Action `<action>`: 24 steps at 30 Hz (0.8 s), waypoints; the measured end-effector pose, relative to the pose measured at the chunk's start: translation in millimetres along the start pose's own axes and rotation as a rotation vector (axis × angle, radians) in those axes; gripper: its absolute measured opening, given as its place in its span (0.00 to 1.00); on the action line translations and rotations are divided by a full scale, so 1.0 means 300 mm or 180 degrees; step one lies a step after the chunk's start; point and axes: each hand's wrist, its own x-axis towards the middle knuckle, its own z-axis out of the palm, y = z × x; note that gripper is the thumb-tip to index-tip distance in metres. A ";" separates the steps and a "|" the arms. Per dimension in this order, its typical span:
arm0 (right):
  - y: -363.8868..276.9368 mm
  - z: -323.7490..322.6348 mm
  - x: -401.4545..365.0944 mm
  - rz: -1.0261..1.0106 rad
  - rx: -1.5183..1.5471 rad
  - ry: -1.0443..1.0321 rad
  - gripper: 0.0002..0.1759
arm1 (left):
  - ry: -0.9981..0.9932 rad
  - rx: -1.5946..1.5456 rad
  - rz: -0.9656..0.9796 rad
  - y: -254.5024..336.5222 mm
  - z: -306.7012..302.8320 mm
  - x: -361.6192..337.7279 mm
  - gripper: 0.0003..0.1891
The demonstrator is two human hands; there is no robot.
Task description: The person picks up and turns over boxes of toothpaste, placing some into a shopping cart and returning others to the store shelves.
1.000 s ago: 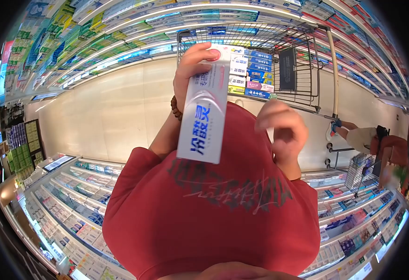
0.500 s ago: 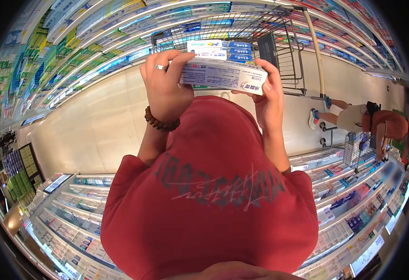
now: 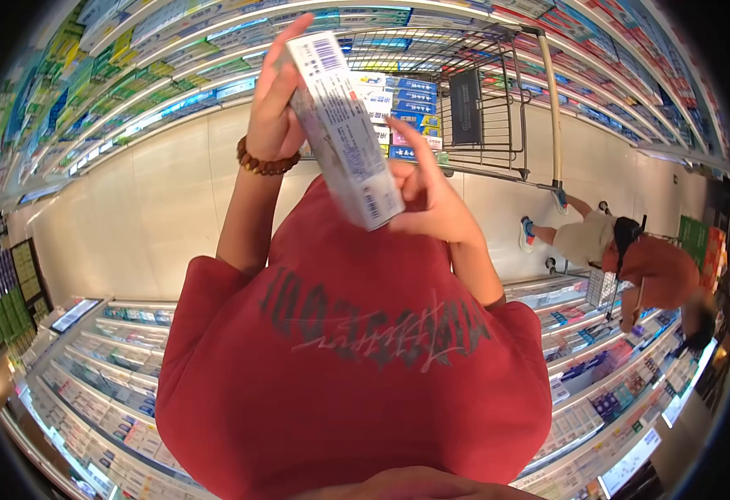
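Observation:
A long white toothpaste box (image 3: 352, 137) with small print and barcodes is tilted in front of my chest, its upper end leaning left. My left hand (image 3: 273, 108), with a brown bead bracelet (image 3: 269, 158) at the wrist, holds the upper left side, one finger stretched up past the end. At the lower end, the thumb and curled fingers of my right hand (image 3: 436, 200) are against the box, and its index finger points up. Behind the box, several blue toothpaste boxes (image 3: 415, 96) and white toothpaste boxes (image 3: 373, 104) are stacked in a wire shopping cart (image 3: 502, 108).
The cart's pale handle (image 3: 551, 100) stands to the right. Shelves of boxed goods (image 3: 165, 75) curve along the far side, and more shelves (image 3: 123, 375) run behind me. Pale floor (image 3: 165, 192) lies between. Another person (image 3: 648, 267) bends over a cart at the right.
The toothpaste box has turned from nearly level to steeply tilted, showing its barcoded end. My left hand rose and my right hand moved lower and leftward. The other person has moved slightly left.

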 end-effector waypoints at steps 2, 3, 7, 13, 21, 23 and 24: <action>0.068 0.001 0.013 0.0030 -0.0928 -0.0563 0.60 | -0.0186 -0.0414 -0.0554 -0.018 0.021 -0.007 0.34; 0.036 0.024 0.018 -0.0167 -0.1569 -0.0770 0.48 | -0.0112 -0.0741 -0.0876 -0.003 0.070 -0.004 0.31; -0.047 0.015 0.011 -0.0223 -0.2178 -0.1257 0.24 | -0.1205 -0.1399 -0.1781 -0.061 0.084 -0.052 0.21; -0.070 -0.021 -0.089 -0.1430 -0.1808 -0.0235 0.11 | -0.1895 -0.1060 -0.2563 -0.174 0.133 -0.166 0.24; -0.024 -0.023 -0.057 -0.1816 -0.2621 0.0294 0.11 | -0.1635 -0.0639 -0.2557 -0.251 0.145 -0.232 0.21; -0.021 -0.019 -0.056 -0.1734 -0.2673 0.0331 0.10 | -0.1534 -0.0653 -0.2492 -0.253 0.146 -0.231 0.20; -0.019 -0.017 -0.055 -0.1692 -0.2697 0.0354 0.10 | -0.1534 -0.0649 -0.2417 -0.255 0.148 -0.230 0.20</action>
